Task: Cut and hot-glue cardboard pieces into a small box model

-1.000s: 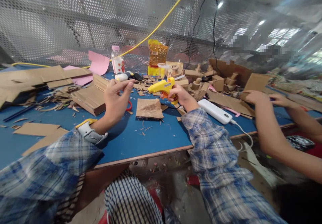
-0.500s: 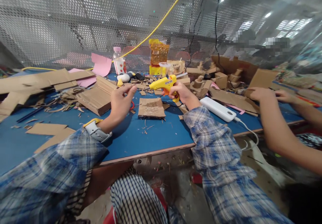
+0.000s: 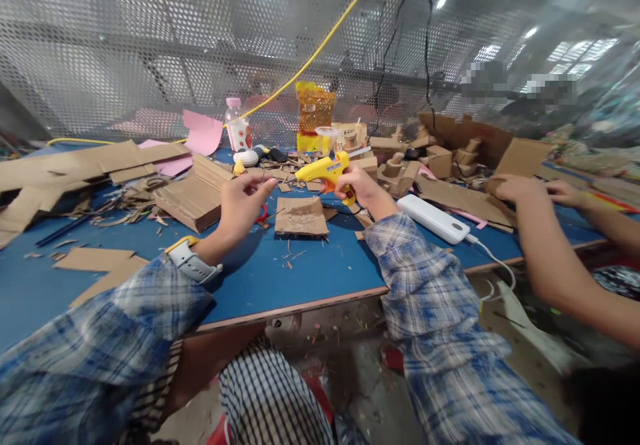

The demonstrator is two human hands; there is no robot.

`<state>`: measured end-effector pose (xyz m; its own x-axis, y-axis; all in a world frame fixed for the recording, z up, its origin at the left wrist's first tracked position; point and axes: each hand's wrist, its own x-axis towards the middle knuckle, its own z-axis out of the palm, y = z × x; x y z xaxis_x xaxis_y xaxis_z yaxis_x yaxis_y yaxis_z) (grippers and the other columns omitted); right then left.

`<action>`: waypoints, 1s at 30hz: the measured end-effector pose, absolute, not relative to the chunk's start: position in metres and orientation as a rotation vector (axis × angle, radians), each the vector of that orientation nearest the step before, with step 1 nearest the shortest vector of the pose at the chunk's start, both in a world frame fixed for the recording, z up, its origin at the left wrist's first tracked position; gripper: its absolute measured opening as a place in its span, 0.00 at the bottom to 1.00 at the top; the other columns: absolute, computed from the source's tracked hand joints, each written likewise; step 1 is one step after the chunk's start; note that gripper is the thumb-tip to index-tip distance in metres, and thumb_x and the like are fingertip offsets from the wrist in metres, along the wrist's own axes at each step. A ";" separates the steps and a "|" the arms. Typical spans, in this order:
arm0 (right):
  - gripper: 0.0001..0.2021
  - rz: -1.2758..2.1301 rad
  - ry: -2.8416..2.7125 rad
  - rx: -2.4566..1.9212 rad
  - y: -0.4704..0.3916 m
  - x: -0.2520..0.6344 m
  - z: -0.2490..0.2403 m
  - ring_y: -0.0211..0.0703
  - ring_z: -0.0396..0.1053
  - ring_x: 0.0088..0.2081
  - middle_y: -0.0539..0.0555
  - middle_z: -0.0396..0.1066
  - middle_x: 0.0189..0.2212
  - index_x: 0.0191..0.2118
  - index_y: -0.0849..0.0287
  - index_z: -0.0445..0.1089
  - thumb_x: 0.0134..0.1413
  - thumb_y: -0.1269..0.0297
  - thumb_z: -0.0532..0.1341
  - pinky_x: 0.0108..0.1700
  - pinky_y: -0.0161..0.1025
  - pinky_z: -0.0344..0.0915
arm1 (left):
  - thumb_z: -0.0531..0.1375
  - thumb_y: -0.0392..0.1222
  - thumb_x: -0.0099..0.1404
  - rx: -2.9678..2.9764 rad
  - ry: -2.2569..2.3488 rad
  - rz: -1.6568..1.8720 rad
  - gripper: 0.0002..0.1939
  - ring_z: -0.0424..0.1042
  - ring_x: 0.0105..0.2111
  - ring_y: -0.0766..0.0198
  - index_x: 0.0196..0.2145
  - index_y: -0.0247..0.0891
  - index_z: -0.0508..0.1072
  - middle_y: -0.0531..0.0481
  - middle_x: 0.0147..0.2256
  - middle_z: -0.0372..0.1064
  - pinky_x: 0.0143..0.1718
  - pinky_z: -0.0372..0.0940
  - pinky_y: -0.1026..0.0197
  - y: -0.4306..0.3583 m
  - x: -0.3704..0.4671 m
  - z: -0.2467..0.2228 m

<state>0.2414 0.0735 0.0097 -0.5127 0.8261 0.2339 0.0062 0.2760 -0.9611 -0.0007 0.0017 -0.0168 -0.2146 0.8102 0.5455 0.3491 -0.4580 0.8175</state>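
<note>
My right hand (image 3: 357,183) is wrapped round the grip of a yellow glue gun (image 3: 323,168), its fingers at the orange trigger. The nozzle points left, and a pale glue stick (image 3: 359,152) pokes out of the back. Just left of the nozzle is my left hand (image 3: 244,199), thumb and fingertips drawn close together. Whatever is between those fingertips, if anything, is too small to make out. Below and between both hands, a square cardboard piece (image 3: 301,217) with a torn, rough top lies flat on the blue table (image 3: 300,271).
Cardboard pieces (image 3: 193,195) and scraps lie at left. A bottle (image 3: 239,128) and yellow bag (image 3: 315,115) stand behind. A white power bank (image 3: 433,218) with a cable is right of my right hand. Another person's hands (image 3: 517,188) touch cardboard at far right.
My left thumb and fingertips have shifted slightly, moving a little right and closer to the nozzle. The glue gun and the square cardboard piece stay almost in place.
</note>
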 end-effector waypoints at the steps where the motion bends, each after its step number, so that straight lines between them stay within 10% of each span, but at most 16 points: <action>1: 0.16 1.326 -1.780 -0.752 0.074 0.242 0.010 0.30 0.51 0.17 0.52 0.75 0.26 0.32 0.59 0.69 0.28 0.69 0.56 0.18 0.34 0.47 | 0.66 0.46 0.60 1.674 1.338 1.724 0.12 0.58 0.23 0.68 0.38 0.35 0.81 0.55 0.22 0.63 0.25 0.54 0.64 0.003 0.000 -0.018; 7: 0.13 1.340 -1.808 -0.788 0.075 0.241 0.009 0.31 0.52 0.18 0.54 0.74 0.26 0.29 0.59 0.68 0.29 0.70 0.57 0.19 0.35 0.50 | 0.64 0.48 0.63 1.653 1.237 1.736 0.15 0.55 0.22 0.69 0.45 0.39 0.81 0.56 0.22 0.60 0.23 0.52 0.64 0.002 0.005 -0.018; 22: 0.07 1.111 -1.545 -0.866 0.084 0.241 0.006 0.31 0.55 0.17 0.54 0.72 0.22 0.22 0.60 0.67 0.27 0.69 0.57 0.19 0.35 0.48 | 0.54 0.55 0.69 1.640 1.178 1.646 0.21 0.56 0.24 0.66 0.23 0.40 0.65 0.52 0.24 0.59 0.27 0.57 0.61 0.006 0.008 -0.019; 26: 0.07 1.079 -1.403 -0.807 0.087 0.242 0.007 0.31 0.54 0.16 0.53 0.72 0.21 0.23 0.60 0.67 0.28 0.68 0.58 0.19 0.34 0.49 | 0.64 0.46 0.60 1.653 1.315 1.381 0.11 0.68 0.31 0.63 0.36 0.37 0.70 0.49 0.31 0.68 0.34 0.66 0.59 0.011 0.004 -0.031; 30: 0.10 1.144 -1.394 -0.745 0.084 0.240 0.008 0.31 0.53 0.16 0.52 0.71 0.21 0.25 0.59 0.69 0.29 0.65 0.59 0.18 0.34 0.49 | 0.69 0.41 0.53 1.917 1.489 1.436 0.29 0.71 0.49 0.52 0.51 0.36 0.67 0.40 0.48 0.70 0.50 0.68 0.48 0.008 0.002 -0.032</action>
<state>0.2400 0.0843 0.0082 -0.1708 0.9186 0.3564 -0.1702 0.3288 -0.9289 0.0023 0.0079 -0.0325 -0.0488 0.8601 0.5079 0.5386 -0.4056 0.7386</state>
